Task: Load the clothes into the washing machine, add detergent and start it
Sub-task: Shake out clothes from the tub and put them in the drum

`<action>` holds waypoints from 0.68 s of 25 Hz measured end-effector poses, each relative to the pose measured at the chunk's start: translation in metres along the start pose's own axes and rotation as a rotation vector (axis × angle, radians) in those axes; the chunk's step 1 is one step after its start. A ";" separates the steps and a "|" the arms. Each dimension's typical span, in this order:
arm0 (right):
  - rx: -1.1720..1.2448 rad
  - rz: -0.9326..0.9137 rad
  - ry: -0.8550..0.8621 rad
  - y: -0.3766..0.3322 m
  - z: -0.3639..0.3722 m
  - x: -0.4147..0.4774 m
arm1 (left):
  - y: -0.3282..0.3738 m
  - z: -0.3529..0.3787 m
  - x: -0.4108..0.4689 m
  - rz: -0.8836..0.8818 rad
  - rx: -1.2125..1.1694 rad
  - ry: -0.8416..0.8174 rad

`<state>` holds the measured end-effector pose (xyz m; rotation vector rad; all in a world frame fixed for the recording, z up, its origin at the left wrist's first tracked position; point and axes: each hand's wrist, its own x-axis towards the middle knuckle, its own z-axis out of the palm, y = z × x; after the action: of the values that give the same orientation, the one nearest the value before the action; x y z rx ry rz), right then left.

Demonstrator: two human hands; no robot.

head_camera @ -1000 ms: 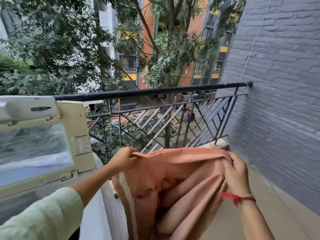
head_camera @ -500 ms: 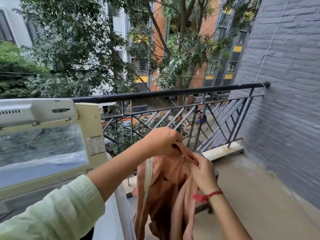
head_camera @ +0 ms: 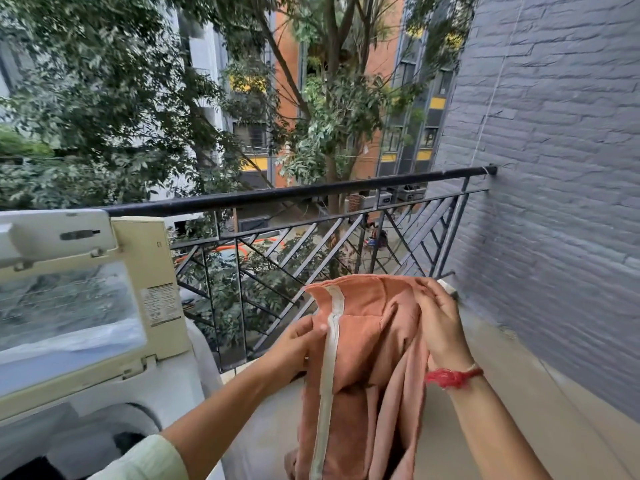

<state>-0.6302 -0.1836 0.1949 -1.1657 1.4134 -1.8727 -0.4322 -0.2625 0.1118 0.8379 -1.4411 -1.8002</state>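
A grey brick wall (head_camera: 554, 168) is flanking the balcony on the right, a black railing (head_camera: 294, 195) crossing ahead. The top-loading washing machine (head_camera: 166, 393) is standing at left, lid (head_camera: 152, 258) raised. Beside it an orange white-striped garment (head_camera: 367, 341) is hanging, left hand (head_camera: 294, 344) pinching its edge, right hand (head_camera: 440, 323) gripping its top, red thread (head_camera: 450, 377) circling that wrist.

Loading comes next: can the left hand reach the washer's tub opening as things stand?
Probably yes: the lid stands raised, nothing blocks the left hand from the tub opening, though it grips the garment.
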 end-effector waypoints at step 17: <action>-0.281 -0.241 -0.044 -0.016 0.013 -0.004 | 0.010 -0.004 0.010 0.147 0.591 -0.085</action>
<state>-0.6157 -0.1813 0.2092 -1.5643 1.6105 -1.8311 -0.4333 -0.2748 0.1204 0.9113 -2.0778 -1.3212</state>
